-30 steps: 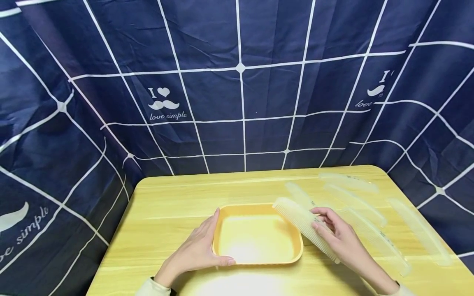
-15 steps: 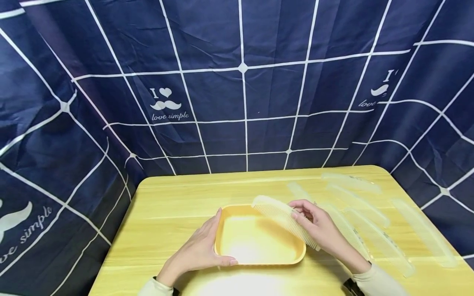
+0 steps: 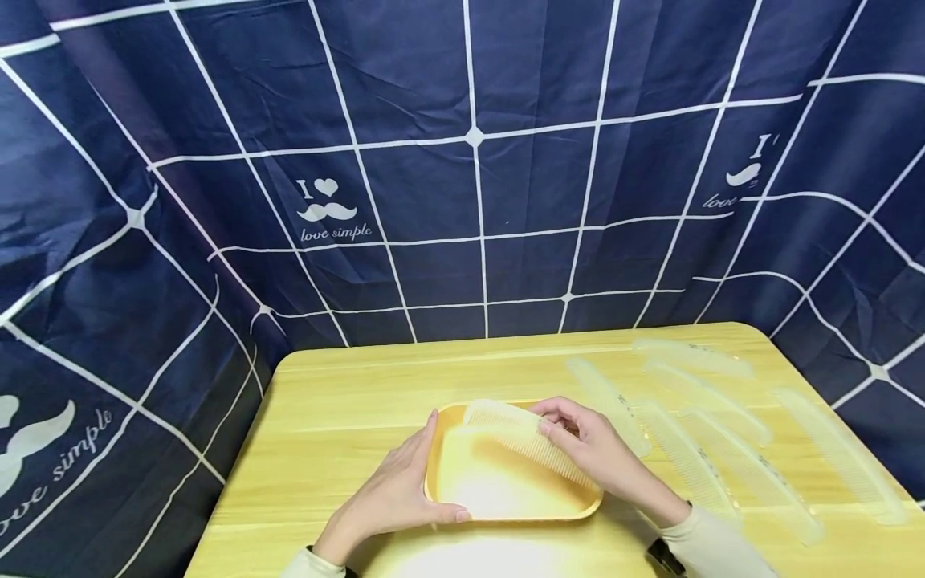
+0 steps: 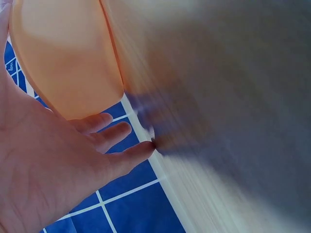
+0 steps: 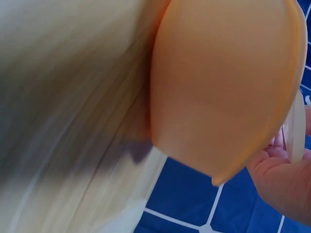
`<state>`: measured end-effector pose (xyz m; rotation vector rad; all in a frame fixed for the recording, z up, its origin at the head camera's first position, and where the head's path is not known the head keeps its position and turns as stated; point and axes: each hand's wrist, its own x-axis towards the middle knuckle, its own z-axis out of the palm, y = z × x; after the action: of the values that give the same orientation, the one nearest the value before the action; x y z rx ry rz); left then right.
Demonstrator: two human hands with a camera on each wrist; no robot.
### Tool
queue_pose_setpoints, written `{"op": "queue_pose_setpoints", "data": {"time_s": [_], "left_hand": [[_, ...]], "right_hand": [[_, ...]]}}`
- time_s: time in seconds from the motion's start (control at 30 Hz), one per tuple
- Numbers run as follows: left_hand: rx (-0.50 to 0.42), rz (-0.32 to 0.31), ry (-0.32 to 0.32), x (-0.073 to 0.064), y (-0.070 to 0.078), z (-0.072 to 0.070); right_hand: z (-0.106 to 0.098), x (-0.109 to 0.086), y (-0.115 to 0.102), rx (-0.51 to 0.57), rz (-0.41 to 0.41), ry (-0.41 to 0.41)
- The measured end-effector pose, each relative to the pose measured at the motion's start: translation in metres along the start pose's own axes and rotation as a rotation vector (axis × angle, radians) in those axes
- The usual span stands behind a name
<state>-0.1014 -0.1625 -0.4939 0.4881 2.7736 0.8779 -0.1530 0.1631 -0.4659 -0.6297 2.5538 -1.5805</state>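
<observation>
A shallow yellow-orange tray [image 3: 535, 518] with rounded corners sits on the table. My left hand [image 3: 397, 490] steadies it from the left, thumb along the front rim and straight fingers against the side; those fingers [image 4: 104, 138] show in the left wrist view. With my right hand [image 3: 596, 449] I pinch a pale, translucent comb [image 3: 506, 419] by its spine. The comb slants over the tray, far end within the back rim, teeth toward the front. In the right wrist view the tray wall [image 5: 223, 87] hides much of the right hand, and only a strip of comb [image 5: 295, 128] shows.
Several similar combs lie on the wooden table [image 3: 347, 425] to the right, among them one close behind my right hand [image 3: 607, 397] and one near the right edge [image 3: 838, 453]. A dark blue curtain [image 3: 405, 193] with white lines surrounds the table's back and sides.
My right hand has carried the comb leftward and down, from beside the tray's right rim to over its inside. The left hand has stayed at the tray.
</observation>
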Motion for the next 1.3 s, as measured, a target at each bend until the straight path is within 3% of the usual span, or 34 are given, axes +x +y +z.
{"op": "queue_pose_setpoints", "data": {"time_s": [0.17,0.4,0.7,1.1,1.3], "left_hand": [[0.003,0.002,-0.002,0.001,-0.001,0.001],[0.0,-0.006,-0.034,0.001,0.001,-0.004],[0.014,-0.007,-0.028,-0.003,-0.001,-0.003],[0.002,0.01,-0.017,-0.001,0.0,-0.002],[-0.009,0.021,-0.018,-0.001,-0.001,0.001]], "right_hand": [[0.01,0.005,0.0,-0.03,-0.021,-0.045],[0.021,0.009,0.001,0.008,-0.021,-0.166],[0.036,0.009,0.003,-0.108,-0.071,-0.291],[0.036,0.008,0.007,-0.132,-0.061,-0.427],[0.037,0.007,0.01,-0.144,-0.063,-0.436]]}}
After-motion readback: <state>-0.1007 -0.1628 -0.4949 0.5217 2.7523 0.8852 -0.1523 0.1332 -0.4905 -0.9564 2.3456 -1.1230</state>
